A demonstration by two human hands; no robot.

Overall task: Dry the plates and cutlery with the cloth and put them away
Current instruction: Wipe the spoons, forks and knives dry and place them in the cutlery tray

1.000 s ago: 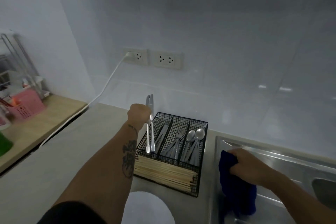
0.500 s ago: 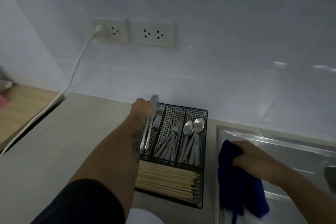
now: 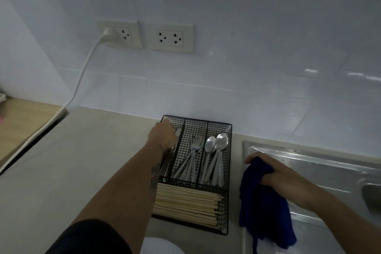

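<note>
Knives (image 3: 169,161) that stood raised a second ago now lie in the wire caddy's (image 3: 228,171) nine-o'clock compartment under the left hand (image 3: 162,136), its grip hidden. Right hand (image 3: 276,175) clutches the blue cloth (image 3: 263,208) at the steel sink's (image 3: 309,163) nine-o'clock edge on a grey counter (image 3: 82,161).

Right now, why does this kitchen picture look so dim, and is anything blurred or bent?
Head view: the light is low and bluish; glare streaks show on the wall tiles and the steel sink. The wide lens bows the wall and counter lines. The far left edge is smeared. The spoons stay sharp; the blue cloth reads as a dark mass.
</note>
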